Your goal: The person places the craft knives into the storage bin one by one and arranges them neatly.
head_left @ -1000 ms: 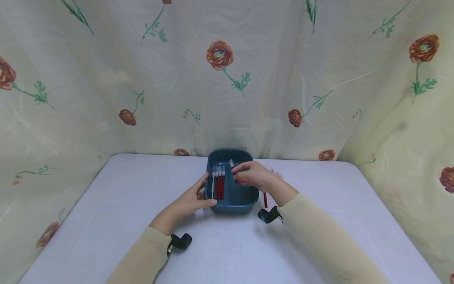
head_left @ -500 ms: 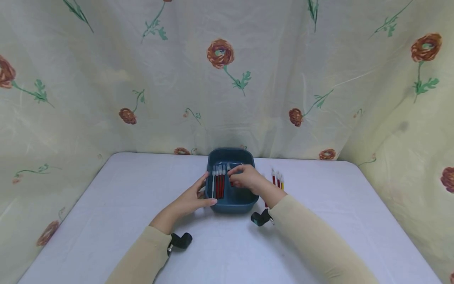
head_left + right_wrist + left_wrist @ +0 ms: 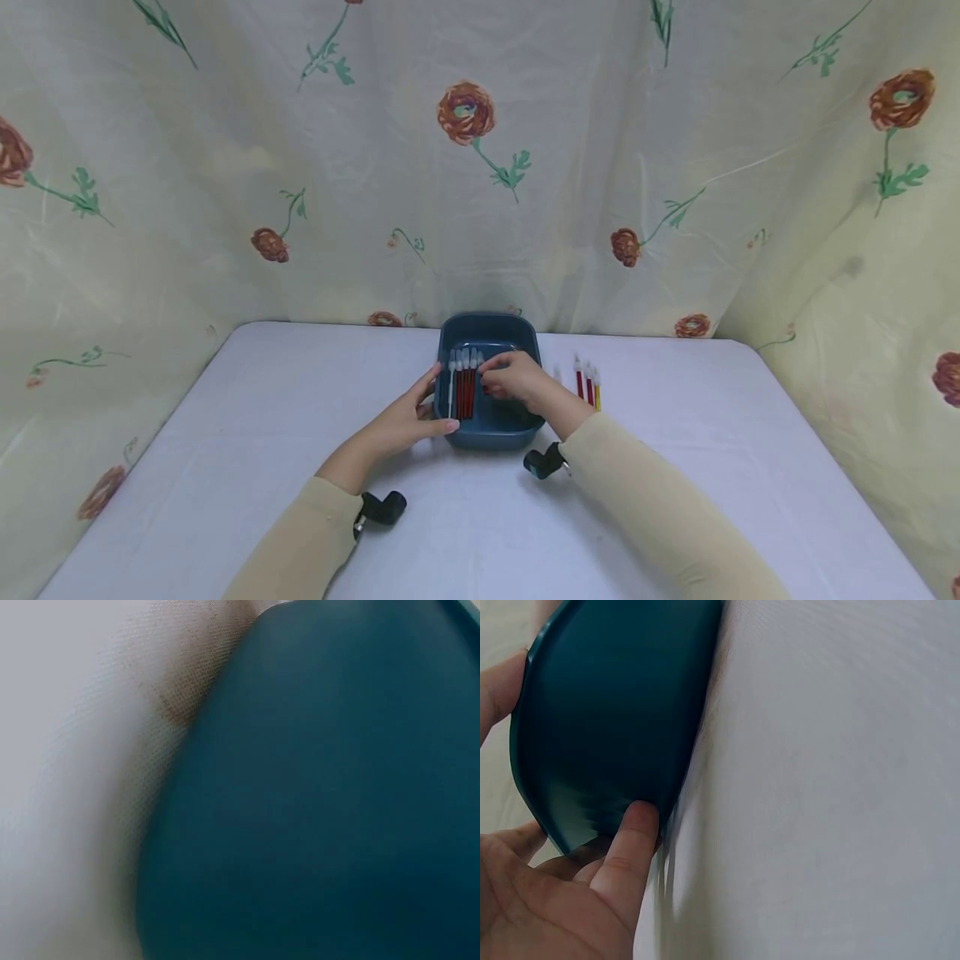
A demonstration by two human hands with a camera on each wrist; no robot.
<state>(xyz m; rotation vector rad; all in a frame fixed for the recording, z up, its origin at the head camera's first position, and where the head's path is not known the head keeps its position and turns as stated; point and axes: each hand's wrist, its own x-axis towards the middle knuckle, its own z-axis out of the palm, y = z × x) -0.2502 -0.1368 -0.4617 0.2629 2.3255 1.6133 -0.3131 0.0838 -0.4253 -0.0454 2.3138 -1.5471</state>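
Pinching 1 red pen [image 3: 486,389], tip [image 3: 480,358] beyond right grip [image 3: 519,380]; left grip [image 3: 408,421] holding blue tray [image 3: 491,440]

Midway along the worktop's [image 3: 315,367] far edge sits the tray [image 3: 491,441]; a row of pens [image 3: 465,393] lies inside its left wall, loose pens [image 3: 589,388] beyond its right.

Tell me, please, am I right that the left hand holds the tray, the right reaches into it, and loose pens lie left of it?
Only the side is wrong: the head view shows the loose pens lying right of the tray; the rest stands.
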